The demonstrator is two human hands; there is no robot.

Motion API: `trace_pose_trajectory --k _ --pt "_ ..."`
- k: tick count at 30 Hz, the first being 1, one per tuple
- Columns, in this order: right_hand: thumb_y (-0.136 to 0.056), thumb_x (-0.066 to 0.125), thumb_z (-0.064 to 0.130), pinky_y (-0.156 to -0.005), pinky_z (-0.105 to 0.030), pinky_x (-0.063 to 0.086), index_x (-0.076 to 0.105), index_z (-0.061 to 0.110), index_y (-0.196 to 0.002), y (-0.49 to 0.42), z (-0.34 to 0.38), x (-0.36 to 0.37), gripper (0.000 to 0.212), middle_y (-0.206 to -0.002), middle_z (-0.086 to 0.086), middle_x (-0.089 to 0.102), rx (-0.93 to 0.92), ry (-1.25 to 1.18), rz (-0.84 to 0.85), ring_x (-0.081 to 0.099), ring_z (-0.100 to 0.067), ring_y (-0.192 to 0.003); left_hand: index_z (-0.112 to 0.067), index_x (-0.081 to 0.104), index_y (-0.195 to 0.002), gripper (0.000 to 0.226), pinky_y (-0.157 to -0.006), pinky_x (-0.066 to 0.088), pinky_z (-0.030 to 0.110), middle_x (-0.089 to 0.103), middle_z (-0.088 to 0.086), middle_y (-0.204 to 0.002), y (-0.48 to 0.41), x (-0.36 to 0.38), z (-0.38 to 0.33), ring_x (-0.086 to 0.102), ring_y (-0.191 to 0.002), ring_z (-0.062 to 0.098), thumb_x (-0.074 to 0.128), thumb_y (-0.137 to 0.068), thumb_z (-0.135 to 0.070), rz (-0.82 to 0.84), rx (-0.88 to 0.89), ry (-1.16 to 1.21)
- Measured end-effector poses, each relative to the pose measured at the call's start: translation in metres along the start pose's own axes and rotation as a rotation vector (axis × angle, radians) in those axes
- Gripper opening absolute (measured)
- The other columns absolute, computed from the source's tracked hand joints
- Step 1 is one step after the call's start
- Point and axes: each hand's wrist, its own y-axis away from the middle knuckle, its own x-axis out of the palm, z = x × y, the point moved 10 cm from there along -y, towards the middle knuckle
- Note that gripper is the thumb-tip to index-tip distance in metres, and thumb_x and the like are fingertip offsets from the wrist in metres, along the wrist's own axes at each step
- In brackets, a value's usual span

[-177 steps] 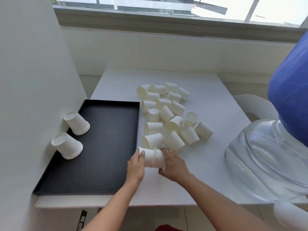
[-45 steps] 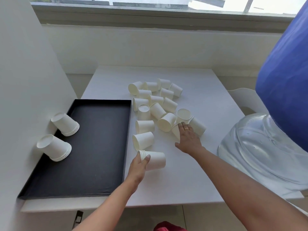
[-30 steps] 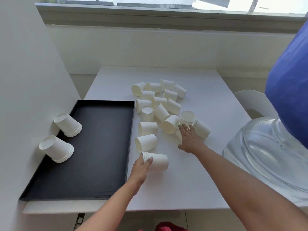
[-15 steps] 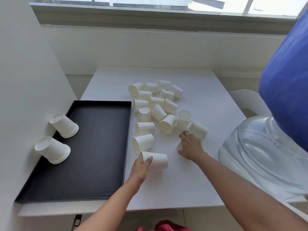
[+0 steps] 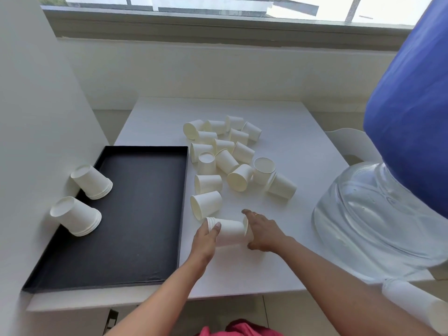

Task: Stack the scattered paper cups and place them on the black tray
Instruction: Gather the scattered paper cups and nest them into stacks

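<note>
A short stack of white paper cups lies on its side on the white table, just right of the black tray. My left hand grips its rim end. My right hand holds another cup against the stack's closed end. Several loose cups lie scattered beyond the hands. Two finished stacks, one nearer and one farther, lean against the wall at the tray's left edge.
A large clear water bottle with a blue top stands at the table's right edge. A white wall borders the tray on the left. A window ledge runs behind the table.
My right hand picked a cup from the pile and brought it back to the stack's closed end. My left hand kept hold of the stack.
</note>
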Motion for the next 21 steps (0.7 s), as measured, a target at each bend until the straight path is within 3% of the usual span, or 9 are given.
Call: trace_pose_trajectory --k 5,14,21 --pt "-0.074 0.07 0.024 -0.1 -0.041 0.031 0.015 0.022 -0.145 0.008 0.011 0.002 0.09 -0.141 -0.004 0.039 -0.05 0.037 -0.01 0.034 -0.024 -0.13 -0.017 0.045 -0.127 0.031 -0.083 0.04 0.032 0.053 0.006 -0.115 0.001 -0.007 -0.003 0.049 -0.103 0.022 0.039 -0.098 -0.027 -0.05 0.038 -0.015" --pt "-0.075 0.067 0.02 -0.097 -0.042 0.034 0.022 0.022 -0.143 0.013 0.043 -0.005 0.081 -0.141 -0.001 0.038 -0.123 -0.045 -0.077 0.035 -0.024 -0.128 -0.019 0.045 -0.126 0.032 -0.083 0.04 0.03 0.052 0.005 -0.118 0.01 0.013 -0.008 0.049 -0.102 0.02 0.032 -0.099 -0.031 0.047 0.048 -0.009" --pt "-0.075 0.065 0.018 -0.093 -0.043 0.036 0.028 0.019 -0.14 0.014 0.058 -0.008 0.074 -0.137 -0.001 0.041 -0.118 -0.01 -0.113 0.038 -0.025 -0.125 -0.03 0.044 -0.121 0.026 -0.076 0.038 0.018 0.052 -0.006 -0.114 0.015 0.026 -0.013 0.049 -0.1 0.009 0.03 -0.1 -0.035 0.137 0.071 0.006"
